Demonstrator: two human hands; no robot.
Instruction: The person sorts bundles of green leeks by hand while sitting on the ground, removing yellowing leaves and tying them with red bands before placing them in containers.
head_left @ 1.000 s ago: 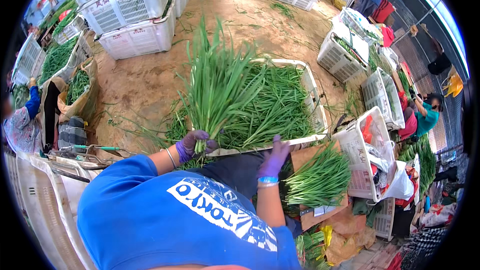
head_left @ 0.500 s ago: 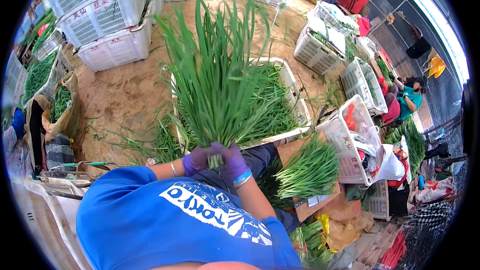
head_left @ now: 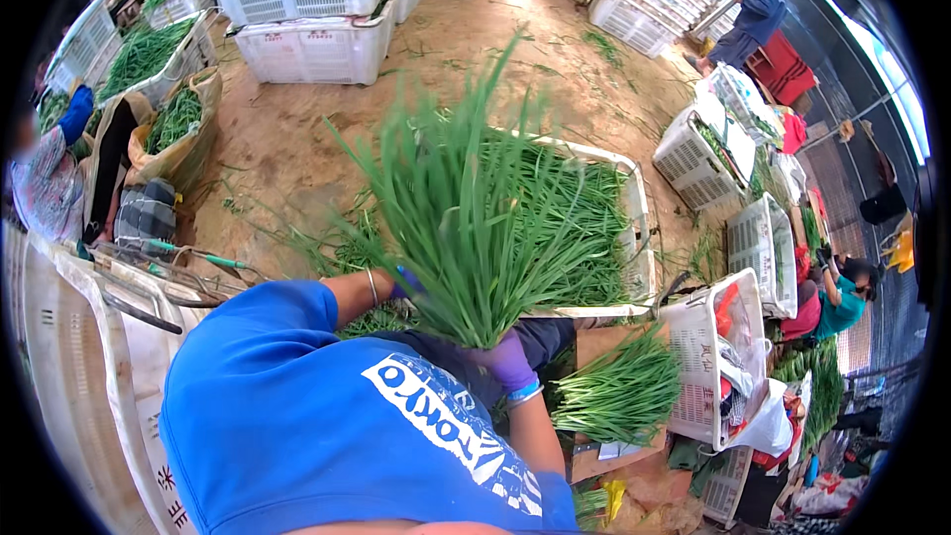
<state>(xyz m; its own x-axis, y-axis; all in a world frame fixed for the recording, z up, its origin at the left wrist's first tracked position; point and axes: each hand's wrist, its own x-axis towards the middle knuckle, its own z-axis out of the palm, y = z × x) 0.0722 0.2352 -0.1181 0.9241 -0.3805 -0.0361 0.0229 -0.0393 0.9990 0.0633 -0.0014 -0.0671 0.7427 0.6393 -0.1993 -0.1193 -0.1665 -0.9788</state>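
Centrally, one long-leaved green bunch is held at the near side of a white crate of loose greens, clamped at its base in the right hand's grip. The left hand is mostly leaf-covered; its grip cannot be told. Rightward, a second bunch is laid on cardboard.

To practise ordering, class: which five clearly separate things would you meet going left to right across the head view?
Open tan sack, large fanned bunch of long green leaves, white slatted plastic crate holding something red, person in teal shirt, bright yellow hanging item.
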